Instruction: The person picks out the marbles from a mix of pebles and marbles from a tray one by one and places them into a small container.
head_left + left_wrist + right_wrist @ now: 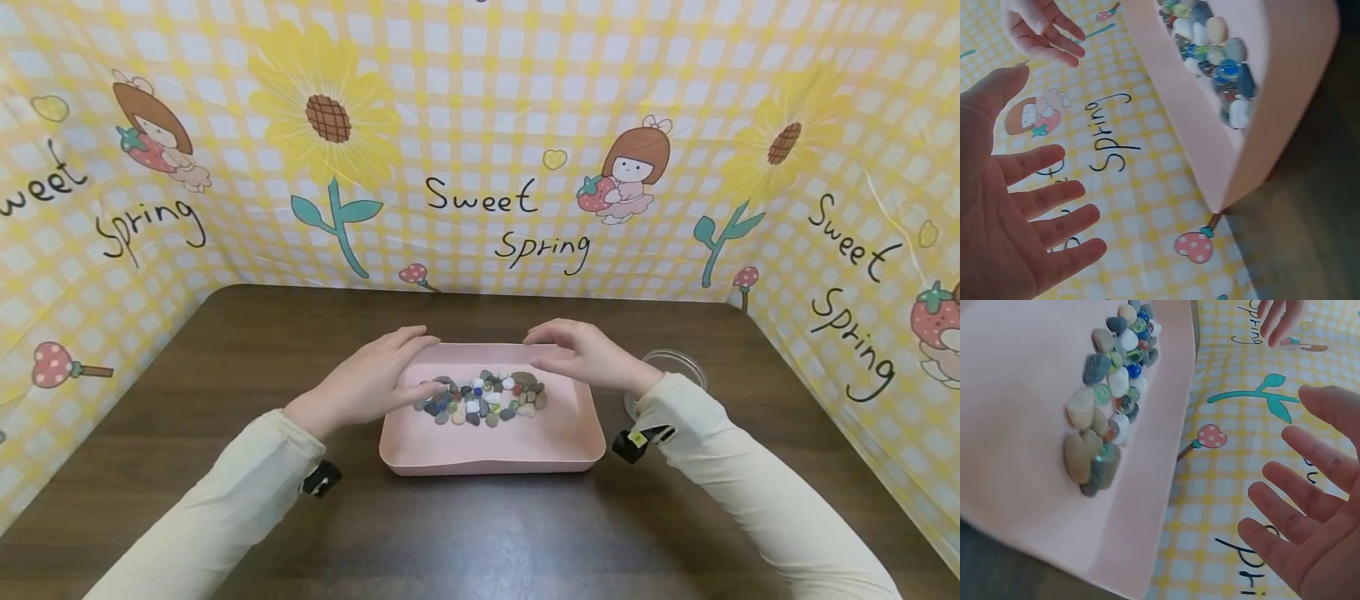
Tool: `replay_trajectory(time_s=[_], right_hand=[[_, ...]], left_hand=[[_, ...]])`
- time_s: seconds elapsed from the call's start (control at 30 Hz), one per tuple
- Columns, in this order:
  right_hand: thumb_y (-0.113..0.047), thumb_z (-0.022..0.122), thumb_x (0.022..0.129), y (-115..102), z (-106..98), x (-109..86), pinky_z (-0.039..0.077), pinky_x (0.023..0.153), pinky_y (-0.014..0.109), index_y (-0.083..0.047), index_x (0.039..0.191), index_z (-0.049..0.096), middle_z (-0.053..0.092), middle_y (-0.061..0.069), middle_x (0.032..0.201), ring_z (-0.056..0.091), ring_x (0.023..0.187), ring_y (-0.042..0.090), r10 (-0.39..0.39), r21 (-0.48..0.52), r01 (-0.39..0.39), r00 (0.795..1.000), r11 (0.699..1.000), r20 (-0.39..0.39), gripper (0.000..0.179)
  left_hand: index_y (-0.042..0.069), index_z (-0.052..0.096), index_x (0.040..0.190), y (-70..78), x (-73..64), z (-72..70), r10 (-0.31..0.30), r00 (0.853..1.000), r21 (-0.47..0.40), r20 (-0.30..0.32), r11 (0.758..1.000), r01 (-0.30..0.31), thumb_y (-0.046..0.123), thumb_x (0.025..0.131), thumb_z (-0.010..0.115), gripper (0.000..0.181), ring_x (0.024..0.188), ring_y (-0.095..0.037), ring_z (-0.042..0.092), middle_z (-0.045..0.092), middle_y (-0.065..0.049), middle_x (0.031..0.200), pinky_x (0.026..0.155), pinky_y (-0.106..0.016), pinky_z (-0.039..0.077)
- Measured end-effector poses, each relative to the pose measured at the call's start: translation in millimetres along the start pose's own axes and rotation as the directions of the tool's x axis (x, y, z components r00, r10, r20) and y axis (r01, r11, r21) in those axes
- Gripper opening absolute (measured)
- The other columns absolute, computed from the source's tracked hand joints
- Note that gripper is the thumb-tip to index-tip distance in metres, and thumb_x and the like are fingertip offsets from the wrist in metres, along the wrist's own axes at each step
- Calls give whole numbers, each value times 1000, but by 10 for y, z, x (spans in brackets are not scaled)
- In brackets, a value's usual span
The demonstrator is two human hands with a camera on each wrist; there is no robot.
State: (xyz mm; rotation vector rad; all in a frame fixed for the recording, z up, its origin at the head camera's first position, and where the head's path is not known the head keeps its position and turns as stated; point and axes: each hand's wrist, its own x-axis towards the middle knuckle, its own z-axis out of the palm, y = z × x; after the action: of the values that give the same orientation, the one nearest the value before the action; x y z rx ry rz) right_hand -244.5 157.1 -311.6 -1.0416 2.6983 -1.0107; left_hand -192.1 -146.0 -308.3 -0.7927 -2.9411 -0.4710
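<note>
A pink rectangular tray (540, 446) sits on the dark wooden table, with a patch of mixed pebbles (491, 419) and glass marbles (1134, 370) spread across its floor. Over the tray's left side my left hand (371, 379) hovers with fingers extended and thumb apart, its thumb overlapping the stones in the head view. My right hand (573, 354) is above the far right part of the tray, fingers slightly bent. Both palms, seen in the wrist views, hold nothing: the left palm (1016, 219) and the right palm (1322, 544) face the tray with fingers spread.
A clear round glass container (678, 363) stands right of the tray, partly hidden behind the right wrist. Dark wooden table (247, 358) surrounds the tray. A yellow checked cloth (480, 108) with printed flowers and figures rises behind and at both sides.
</note>
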Motion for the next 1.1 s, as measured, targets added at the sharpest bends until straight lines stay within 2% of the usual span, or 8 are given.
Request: replay_trajectory(time_s=[0.2,0.5,0.8,1.1], right_hand=[[-18,64,87,60,87,78,38,106,48,-7,112,65,57,14,131,51,125,28,92,124,-96,995,988,38,27],[-16,64,87,137,188,170,37,107,48,-1,114,64,54,17,134,50,127,31,191,186,-199,980,962,61,31],[-17,64,87,184,260,249,43,102,42,-3,114,64,61,12,127,55,121,27,292,218,-305,952,927,90,31],[-18,65,86,202,278,340,47,98,39,-5,112,66,66,10,119,58,114,24,298,173,-317,946,933,123,29]], left_hand=[[7,45,137,-98,-64,137,-7,1000,21,11,1000,7,44,88,59,63,131,-40,42,41,-21,143,107,-54,33],[1,50,131,-219,-172,319,-9,1000,66,5,998,9,42,86,61,61,125,-40,47,45,-24,139,104,-53,37],[3,48,132,-297,-277,479,-53,998,109,46,993,47,46,86,59,63,126,-44,44,47,-24,137,104,-57,35],[2,49,132,-300,-302,549,-54,996,174,67,984,42,47,86,58,65,127,-45,43,42,-27,140,104,-58,35]])
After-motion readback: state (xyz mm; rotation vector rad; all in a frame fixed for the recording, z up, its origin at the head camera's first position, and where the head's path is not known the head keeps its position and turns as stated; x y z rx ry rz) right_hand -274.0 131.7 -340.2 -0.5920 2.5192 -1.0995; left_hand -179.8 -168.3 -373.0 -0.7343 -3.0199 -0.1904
